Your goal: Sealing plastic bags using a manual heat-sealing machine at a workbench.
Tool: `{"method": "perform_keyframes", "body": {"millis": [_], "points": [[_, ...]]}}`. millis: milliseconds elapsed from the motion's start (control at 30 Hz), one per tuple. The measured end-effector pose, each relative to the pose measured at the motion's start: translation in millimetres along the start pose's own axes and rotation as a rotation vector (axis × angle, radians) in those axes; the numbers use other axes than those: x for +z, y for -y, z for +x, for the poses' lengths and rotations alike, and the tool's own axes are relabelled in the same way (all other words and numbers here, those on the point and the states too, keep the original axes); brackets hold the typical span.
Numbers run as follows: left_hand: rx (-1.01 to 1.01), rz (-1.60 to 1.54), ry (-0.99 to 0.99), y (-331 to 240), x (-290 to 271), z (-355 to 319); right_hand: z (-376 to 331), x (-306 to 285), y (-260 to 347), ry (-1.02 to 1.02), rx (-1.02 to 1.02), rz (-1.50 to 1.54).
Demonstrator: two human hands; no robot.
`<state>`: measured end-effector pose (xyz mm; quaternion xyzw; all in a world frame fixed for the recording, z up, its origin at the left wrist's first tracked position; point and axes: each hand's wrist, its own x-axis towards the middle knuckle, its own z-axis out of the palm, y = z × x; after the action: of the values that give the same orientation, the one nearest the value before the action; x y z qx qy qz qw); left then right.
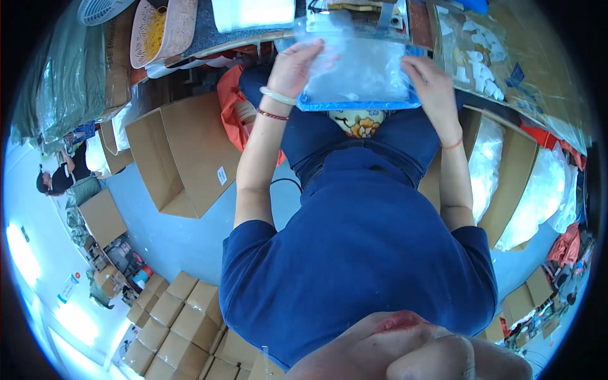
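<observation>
A shallow blue tray [354, 106] rests at my lap against the table edge, with clear plastic bags [373, 73] lying flat in it. Over the tray's left side, my left hand [295, 68] is closed on a clear plastic bag [332, 35]; the bag and some fingertips are smeared by motion. My right hand [432, 85] is at the tray's right edge, thumb and fingers pinched together beside the bags. What lies between those fingertips is too small to make out.
On the table stand a white basket [184, 28] of yellow bands and a white container [253, 16]. Small white pieces [478, 57] lie at the right. Open cartons [202, 145] flank me, the right one [516, 183] holding clear plastic. Stacked boxes [183, 323] stand lower left; another person [60, 177] is far left.
</observation>
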<state>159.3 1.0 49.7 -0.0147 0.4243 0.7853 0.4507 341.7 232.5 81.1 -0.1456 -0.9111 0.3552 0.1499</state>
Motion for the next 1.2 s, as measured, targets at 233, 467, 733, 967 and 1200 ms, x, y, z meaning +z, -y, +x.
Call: {"method": "perform_keyframes", "body": {"millis": [233,467,733,967,1200], "points": [[0.049,0.125,-0.12,3,-34,-26,15,137,-125,0.432,0.017,-0.327],[0.044,0.411,-0.153,24,-25,-25,7,235,-175,0.589,0.188,-0.616],[0.282,0.561,-0.223,24,4,-16,2,93,-62,0.061,0.126,0.145],[0.475,0.848,-0.171,21,28,-22,-9,12,39,0.004,0.132,0.525],[0.34,0.969,-0.144,18,39,-33,28,-15,72,-0.137,-0.208,0.396]]}}
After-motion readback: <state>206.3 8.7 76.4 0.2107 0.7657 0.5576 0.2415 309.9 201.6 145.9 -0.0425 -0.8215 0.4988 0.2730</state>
